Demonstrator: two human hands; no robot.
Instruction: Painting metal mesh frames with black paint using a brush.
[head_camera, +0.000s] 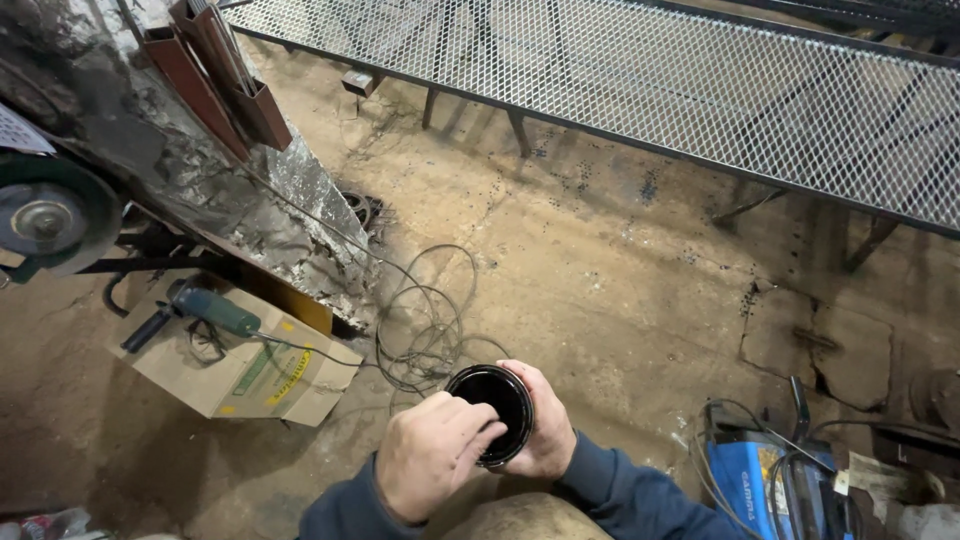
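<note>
A round black can (493, 404) with a dark glossy inside sits between both of my hands, low in the middle of the head view. My right hand (543, 430) wraps around its far side and holds it. My left hand (428, 455) lies over the near rim, fingertips touching the can's edge. Both arms wear dark blue sleeves.
A green angle grinder (205, 308) lies on a cardboard box (240, 375) at the left, its cable coiled on the concrete floor (425, 330). A large metal mesh frame (650, 80) spans the top. A blue welding machine (775, 480) stands at the lower right. A cut-off saw (45, 215) is at the far left.
</note>
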